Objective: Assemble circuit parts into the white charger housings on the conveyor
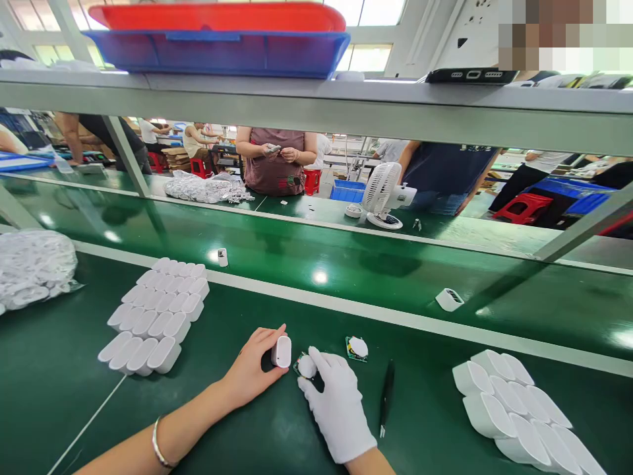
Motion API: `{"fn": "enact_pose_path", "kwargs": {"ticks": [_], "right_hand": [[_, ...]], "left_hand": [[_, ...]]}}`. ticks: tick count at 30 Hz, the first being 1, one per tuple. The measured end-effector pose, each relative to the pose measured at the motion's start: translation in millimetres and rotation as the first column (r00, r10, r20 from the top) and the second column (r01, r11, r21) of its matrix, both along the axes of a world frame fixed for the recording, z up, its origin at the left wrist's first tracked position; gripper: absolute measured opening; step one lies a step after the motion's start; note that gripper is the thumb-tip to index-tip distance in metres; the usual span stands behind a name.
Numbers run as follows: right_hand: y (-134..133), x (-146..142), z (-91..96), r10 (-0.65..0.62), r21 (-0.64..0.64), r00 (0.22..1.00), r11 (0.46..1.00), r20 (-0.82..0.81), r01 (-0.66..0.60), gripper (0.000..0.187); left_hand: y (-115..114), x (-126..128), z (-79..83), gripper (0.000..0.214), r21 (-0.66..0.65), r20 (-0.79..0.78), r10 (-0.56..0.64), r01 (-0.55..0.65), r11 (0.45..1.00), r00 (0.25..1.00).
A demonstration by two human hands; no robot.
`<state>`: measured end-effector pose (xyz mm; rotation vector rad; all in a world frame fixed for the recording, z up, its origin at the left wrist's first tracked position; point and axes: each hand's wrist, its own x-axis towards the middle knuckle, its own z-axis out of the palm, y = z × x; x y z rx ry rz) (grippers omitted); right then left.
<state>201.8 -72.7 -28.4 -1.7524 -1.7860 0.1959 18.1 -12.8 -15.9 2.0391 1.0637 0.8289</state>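
While the left hand (253,361) clamps a shell (283,351) toward the counter's far edge (316,301), the right hand (339,394), pinching a board (305,367), should press gently.

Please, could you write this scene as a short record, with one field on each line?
Left hand: the bare left hand holds a white oval casing
Right hand: the gloved right hand holds a circuit board with a white disc
Near right hand: second circuit board; black tweezers
Worktop, left: rows of white casings
Worktop, right: another group of white casings
Shelf above: red tray over blue tray
Opposite side: white fan
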Motion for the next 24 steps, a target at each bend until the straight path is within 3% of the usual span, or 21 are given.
{"fn": "enact_pose_path", "kwargs": {"ticks": [4, 8, 11, 13, 17, 21, 24], "right_hand": [[0, -2, 12.8, -0.083, -0.046, 0.963, 0.996, -0.257, 0.074, 0.039], [-10, -11, 35.1, -0.050, -0.057, 0.801, 0.998, -0.596, 0.020, 0.019], [-17, -17, 39.5, 0.016, 0.025, 0.696, 1.000, -0.718, 0.002, 0.016], [-21, -19, 34.0, 0.068, 0.117, 0.695, 0.993, -0.715, 0.024, 0.023], [-25, -18, 21.1, 0.174, 0.333, 0.828, 0.943, -0.533, 0.016, 0.031], [-25, -14, 21.5, 0.320, 0.518, 0.896, 0.846, -0.306, -0.125, 0.038], [-24, -10, 22.9, 0.325, 0.513, 0.916, 0.842, -0.235, -0.167, 0.040]], "left_hand": [[-1, 1, 1.5, 0.053, -0.049, -0.012, 0.053, -0.053, 0.997, 0.999], [-1, 2, 1.2, 0.020, -0.040, 0.061, 0.060, -0.057, 0.998, 0.996], [-5, 1, 0.3, 0.037, -0.007, 0.125, -0.084, 0.086, 0.996, 0.989], [-10, 0, 0.3, 0.057, 0.003, 0.094, -0.190, 0.191, 0.982, 0.977], [-14, -4, 4.5, 0.077, 0.115, -0.035, -0.301, 0.303, 0.946, 0.953], [-14, -8, 8.4, 0.086, 0.146, -0.102, -0.304, 0.317, 0.937, 0.947], [-14, -8, 6.9, 0.084, 0.190, -0.152, -0.251, 0.277, 0.942, 0.956]]}}
